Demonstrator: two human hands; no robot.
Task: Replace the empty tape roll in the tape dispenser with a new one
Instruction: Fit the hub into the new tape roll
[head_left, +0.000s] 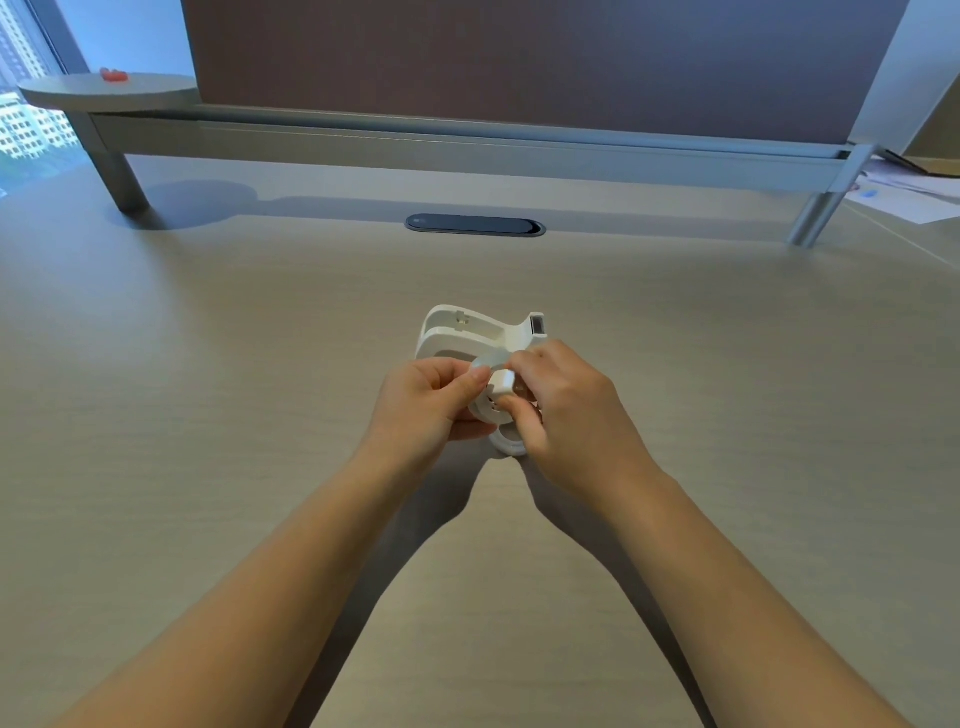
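A white tape dispenser (467, 332) stands on the wooden desk, its roll bay open and its cutter end pointing right. Just in front of it my left hand (431, 402) pinches a whitish tape roll (488, 364) by its rim. My right hand (563, 410) grips a small white spindle hub (501, 385) at the middle of that roll. A second white ring (506, 446) lies on the desk under my right hand, partly hidden by the fingers.
A dark oval cable grommet (475, 226) is set in the desk behind the dispenser. A raised grey shelf (467, 145) spans the back, with a round platform (109, 91) at far left. Papers (909, 195) lie at far right.
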